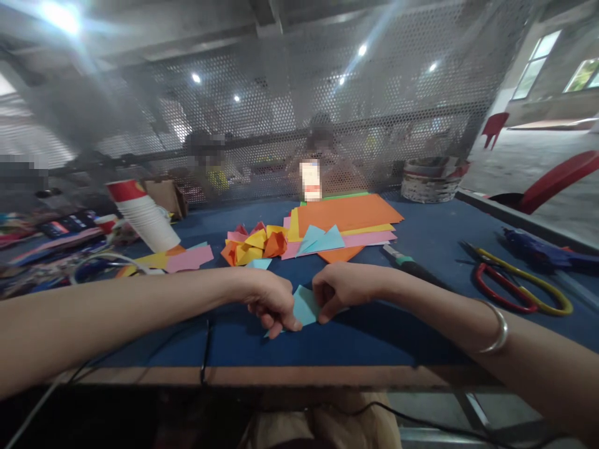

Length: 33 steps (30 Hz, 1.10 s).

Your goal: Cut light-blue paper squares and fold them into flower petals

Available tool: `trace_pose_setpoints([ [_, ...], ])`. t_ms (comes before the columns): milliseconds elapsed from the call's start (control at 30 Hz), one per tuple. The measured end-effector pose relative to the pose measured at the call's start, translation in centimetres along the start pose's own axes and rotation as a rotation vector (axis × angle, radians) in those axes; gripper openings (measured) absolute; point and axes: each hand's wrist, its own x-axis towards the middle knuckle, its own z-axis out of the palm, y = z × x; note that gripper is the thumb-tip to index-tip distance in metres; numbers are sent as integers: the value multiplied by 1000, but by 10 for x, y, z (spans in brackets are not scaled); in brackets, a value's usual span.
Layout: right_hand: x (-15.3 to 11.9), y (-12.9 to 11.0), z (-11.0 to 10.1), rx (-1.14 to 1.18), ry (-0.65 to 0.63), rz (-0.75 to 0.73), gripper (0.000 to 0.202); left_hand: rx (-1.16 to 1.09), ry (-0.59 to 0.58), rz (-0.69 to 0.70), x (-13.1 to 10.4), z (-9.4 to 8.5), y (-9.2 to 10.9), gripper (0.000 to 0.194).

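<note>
Head view, looking down at a table (pixel 365 349) with a dark blue top. Two bare hands meet near its front edge over a light blue paper (pixel 305 307). The left hand (pixel 274 305) is curled narrow on the paper's left side, fingertips close together; the right hand (pixel 337 290) holds the right side, thumb and fingers nearly together. Part of the paper is hidden under the fingers, so its exact folds cannot be told, but it seems only partly shaped.

Just beyond, left of centre, sits a cluster of folded pieces (pixel 255 246) in yellow, orange and pink, which look done. Light blue folds (pixel 322 240) rest on the front of a stack of coloured sheets (pixel 350 213); these also appear already creased. The sheets lie flat, apparently still unfolded, so plenty of paper remains. How many pieces are wanted cannot be told.

To the right lie a cutter (pixel 403 260), scissors (pixel 519 288) and a glue gun (pixel 538 246), all apart from the hands. Stacked paper cups (pixel 148 218) lean at left.
</note>
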Motion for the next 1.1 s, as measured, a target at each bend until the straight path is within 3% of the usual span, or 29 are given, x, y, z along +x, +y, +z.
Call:
trace_pose_setpoints([
  [833,-1,1,0,31,17,-2,27,-64,-34,-21,-4,6,-48,44],
  [1100,0,3,1,48,31,3,25,-83,-48,-11,-8,8,-51,43],
])
